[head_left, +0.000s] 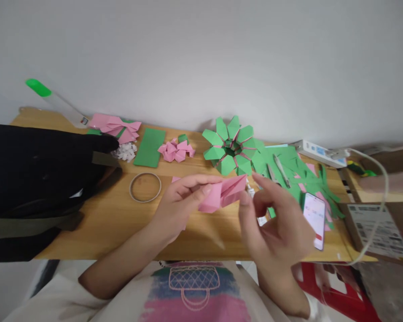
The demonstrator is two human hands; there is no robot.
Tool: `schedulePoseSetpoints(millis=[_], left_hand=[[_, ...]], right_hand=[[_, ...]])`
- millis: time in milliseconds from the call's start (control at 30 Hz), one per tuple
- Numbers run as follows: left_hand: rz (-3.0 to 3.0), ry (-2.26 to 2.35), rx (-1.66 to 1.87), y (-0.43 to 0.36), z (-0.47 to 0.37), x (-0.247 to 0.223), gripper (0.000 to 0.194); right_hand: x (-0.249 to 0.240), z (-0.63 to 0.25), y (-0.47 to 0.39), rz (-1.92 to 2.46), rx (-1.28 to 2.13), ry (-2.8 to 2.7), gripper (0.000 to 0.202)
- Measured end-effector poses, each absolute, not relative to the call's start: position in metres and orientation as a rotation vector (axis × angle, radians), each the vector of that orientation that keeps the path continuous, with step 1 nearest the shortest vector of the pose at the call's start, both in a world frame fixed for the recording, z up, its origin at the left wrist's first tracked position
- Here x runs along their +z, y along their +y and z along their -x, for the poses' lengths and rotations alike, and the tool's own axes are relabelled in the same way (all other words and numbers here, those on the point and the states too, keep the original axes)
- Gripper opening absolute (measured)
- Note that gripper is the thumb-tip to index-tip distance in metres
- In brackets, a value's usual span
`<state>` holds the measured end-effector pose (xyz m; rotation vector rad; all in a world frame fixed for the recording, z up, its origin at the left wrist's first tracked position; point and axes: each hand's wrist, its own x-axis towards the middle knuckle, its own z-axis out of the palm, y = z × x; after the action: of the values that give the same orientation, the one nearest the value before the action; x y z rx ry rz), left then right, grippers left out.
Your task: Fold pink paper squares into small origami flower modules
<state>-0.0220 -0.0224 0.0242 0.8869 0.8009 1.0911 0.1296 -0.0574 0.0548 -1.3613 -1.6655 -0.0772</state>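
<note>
A folded pink paper piece (pixel 218 197) is held above the table in my left hand (pixel 184 199), pinched between thumb and fingers at its left end. The piece has a pointed, partly parted flap toward the right. My right hand (pixel 278 219) is just beside that pointed end, thumb and index finger apart and the other fingers curled. Whether its thumb tip touches the paper I cannot tell. Beyond the hands stands a round green paper form (pixel 226 165) with petal-like tips and pink edges inside. Some pink paper lies partly hidden behind my left hand.
Pink folded pieces (pixel 176 150), a green sheet (pixel 150 147) and a tape ring (pixel 130 193) lie left of centre. A black bag (pixel 43 179) covers the left end. Green scraps (pixel 298 165), a utility knife (pixel 282 171), a phone (pixel 314 219) and a power strip (pixel 317 153) are right.
</note>
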Motion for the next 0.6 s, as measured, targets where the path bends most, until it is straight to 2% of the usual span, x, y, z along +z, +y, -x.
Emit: schedulePoseSetpoints(millis=[167,300,600], left_hand=[[-0.916,0.858,1.098,-0.023,0.024,0.025,0.011],[-0.972,0.880,1.101,-0.024,0.026,0.027,0.012],[-1.121,0.994,1.094,-0.024,0.027,0.034,0.014]], right_hand=[[0.059,-0.143,-0.049,1.375,0.371,-1.565,0.021],[0.055,-0.147,-0.044,1.317,0.737,-1.473,0.021],[0.053,-0.145,-0.047,1.219,0.649,-1.466,0.025]])
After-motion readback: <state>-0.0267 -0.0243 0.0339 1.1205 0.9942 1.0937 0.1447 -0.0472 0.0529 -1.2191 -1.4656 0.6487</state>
